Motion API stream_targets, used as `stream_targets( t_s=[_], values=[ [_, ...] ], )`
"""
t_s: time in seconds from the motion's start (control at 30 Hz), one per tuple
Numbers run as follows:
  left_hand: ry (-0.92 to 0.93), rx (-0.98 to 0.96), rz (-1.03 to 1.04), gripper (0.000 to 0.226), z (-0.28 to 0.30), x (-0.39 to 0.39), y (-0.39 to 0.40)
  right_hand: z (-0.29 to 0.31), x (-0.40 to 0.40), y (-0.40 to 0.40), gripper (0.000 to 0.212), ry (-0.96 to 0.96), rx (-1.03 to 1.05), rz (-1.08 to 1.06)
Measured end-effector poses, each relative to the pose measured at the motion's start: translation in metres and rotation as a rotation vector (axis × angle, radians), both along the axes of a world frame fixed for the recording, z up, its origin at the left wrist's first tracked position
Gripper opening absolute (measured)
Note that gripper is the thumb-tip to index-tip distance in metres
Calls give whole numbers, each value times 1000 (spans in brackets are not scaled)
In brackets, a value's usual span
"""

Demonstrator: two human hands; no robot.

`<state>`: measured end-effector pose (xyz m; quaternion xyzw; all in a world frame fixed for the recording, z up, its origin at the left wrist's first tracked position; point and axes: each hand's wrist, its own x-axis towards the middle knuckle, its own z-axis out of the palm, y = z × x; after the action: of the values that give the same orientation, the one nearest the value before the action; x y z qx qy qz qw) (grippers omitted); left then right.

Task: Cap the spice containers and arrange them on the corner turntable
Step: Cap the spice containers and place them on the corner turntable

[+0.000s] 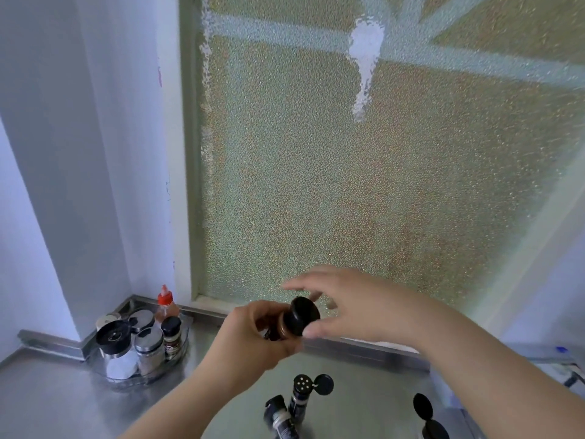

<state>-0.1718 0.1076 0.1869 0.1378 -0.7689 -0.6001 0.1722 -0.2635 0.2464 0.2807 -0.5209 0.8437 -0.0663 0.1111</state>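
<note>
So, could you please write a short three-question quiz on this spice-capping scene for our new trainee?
1. True or false: the left hand holds the jar while the right hand is at its black cap.
2. Multiple choice: the corner turntable stands (A) at the left by the wall, (B) at the right edge, (C) under the hands.
3. How does the lid of the shaker with holes on the counter stand?

Key: 1 true; 2 A; 3 flipped open.
</note>
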Motion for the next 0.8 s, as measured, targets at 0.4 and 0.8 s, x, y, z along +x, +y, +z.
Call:
stream_targets(
  t_s=[0.4,0.8],
  values=[
    [-2,26,-17,31,0,-4,-5,-16,3,-16,39,144,-68,-16],
    [-17,41,-50,29,-6,-10,-10,-23,-9,-18,56,119,-55,-88]
  ],
)
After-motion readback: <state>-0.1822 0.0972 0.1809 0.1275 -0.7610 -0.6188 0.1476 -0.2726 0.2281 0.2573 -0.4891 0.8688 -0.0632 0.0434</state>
